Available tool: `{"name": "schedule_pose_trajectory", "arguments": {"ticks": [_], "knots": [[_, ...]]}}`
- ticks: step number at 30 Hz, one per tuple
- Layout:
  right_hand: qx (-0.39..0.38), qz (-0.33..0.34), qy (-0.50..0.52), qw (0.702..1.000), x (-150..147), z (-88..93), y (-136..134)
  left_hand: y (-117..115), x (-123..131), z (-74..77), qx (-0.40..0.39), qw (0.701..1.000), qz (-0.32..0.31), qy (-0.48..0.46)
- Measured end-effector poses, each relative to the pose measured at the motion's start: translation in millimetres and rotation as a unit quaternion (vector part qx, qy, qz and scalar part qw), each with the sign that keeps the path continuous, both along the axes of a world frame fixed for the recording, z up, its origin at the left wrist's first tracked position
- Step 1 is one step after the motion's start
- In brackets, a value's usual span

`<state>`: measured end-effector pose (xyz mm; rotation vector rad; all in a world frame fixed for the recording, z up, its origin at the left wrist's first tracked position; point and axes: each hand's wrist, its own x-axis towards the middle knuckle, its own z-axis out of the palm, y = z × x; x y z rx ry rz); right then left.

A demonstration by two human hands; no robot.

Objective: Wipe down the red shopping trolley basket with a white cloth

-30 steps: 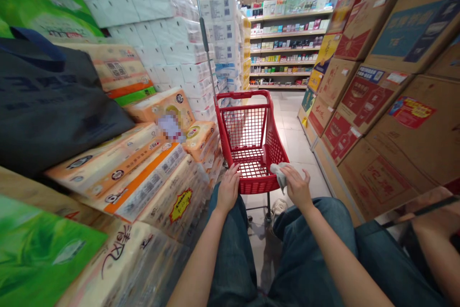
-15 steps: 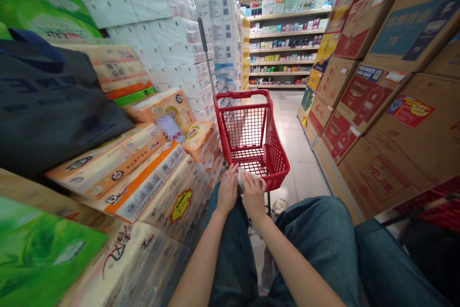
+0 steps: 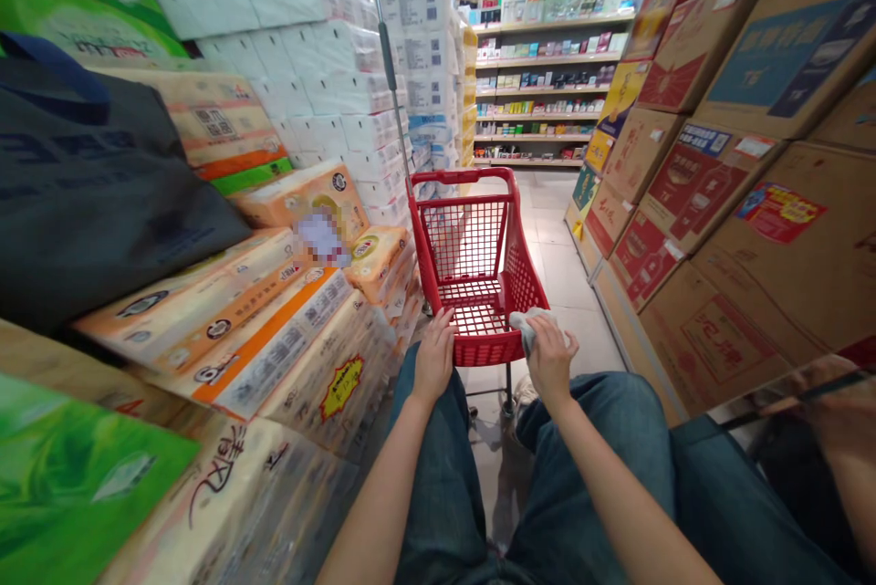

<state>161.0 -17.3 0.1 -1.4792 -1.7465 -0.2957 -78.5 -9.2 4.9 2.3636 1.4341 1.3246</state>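
A red plastic shopping cart (image 3: 489, 349) stands just in front of my knees, its basket of open grid and perforated walls facing me. My left hand (image 3: 433, 357) grips the near left corner of its rim, fingers over the edge. At the near right corner, my right hand (image 3: 549, 349) presses a crumpled pale cloth (image 3: 526, 322) against the rim. The cloth is bunched under the fingers, so part of it is hidden. A thin metal pole (image 3: 387, 56) rises from the cart's far left side.
Packs of tissue paper (image 3: 274, 339) are stacked on the left, with a dark bag (image 3: 102, 193) on them. Cardboard cartons (image 3: 739, 247) line the right side. Stocked shelves (image 3: 547, 65) stand beyond the tiled aisle (image 3: 554, 238). Another person's hand (image 3: 831, 402) shows at the right edge.
My right hand has moved right with the cloth, from beside my left hand to the cart's near right corner. My left hand stays put. Another person's hand has appeared at the right.
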Motion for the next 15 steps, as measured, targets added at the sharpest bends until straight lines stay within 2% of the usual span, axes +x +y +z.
{"name": "schedule_pose_trajectory", "arguments": {"ticks": [2, 5, 8, 11, 13, 15], "knots": [[-0.001, -0.008, 0.019, 1.0, -37.5, -1.0, -6.6, -0.5, 0.2, 0.0, -0.003, 1.0, 0.002, -0.004], [-0.024, 0.047, 0.009, 0.999, -93.3, 0.1, -14.6, -0.7, -0.9, -0.2, -0.004, 1.0, 0.0, -0.001], [-0.042, 0.082, -0.002, 0.996, -120.4, 2.2, -15.9, -0.4, -2.7, -0.1, -0.006, 1.0, -0.003, 0.009], [-0.042, 0.128, -0.039, 0.99, -103.1, 3.7, -11.6, -0.2, -4.0, 0.5, -0.01, 1.0, -0.005, 0.018], [-0.04, 0.159, -0.067, 0.984, -71.0, 4.9, -7.3, -0.1, -4.2, 1.1, -0.007, 1.0, -0.005, 0.02], [-0.04, 0.16, -0.081, 0.983, -31.9, 6.3, -2.7, 0.0, -3.8, 1.6, -0.002, 1.0, -0.002, 0.019]]}}
